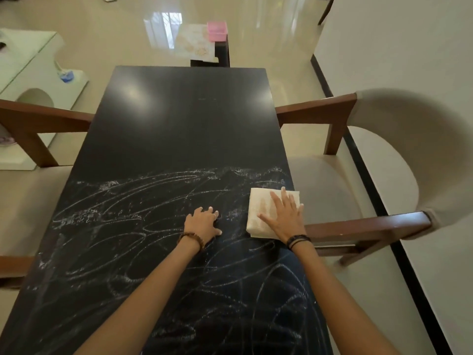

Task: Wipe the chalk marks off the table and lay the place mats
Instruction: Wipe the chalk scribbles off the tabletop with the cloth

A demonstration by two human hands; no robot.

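From the head view, the right hand (282,216) lies flat, fingers straight, pressing a folded white cloth (266,213) onto the black bench (179,124) near its right edge. The chalk marks (143,226) spread leftward and toward the person from the cloth, so the wipe likely runs left. The left hand (203,222) rests on the bench among the marks, fingers loosely bent, holding nothing. Place mats (195,43) seemingly lie beyond the far end.

black table (179,129) – chalk marks (133,221), folded cloth (261,213).
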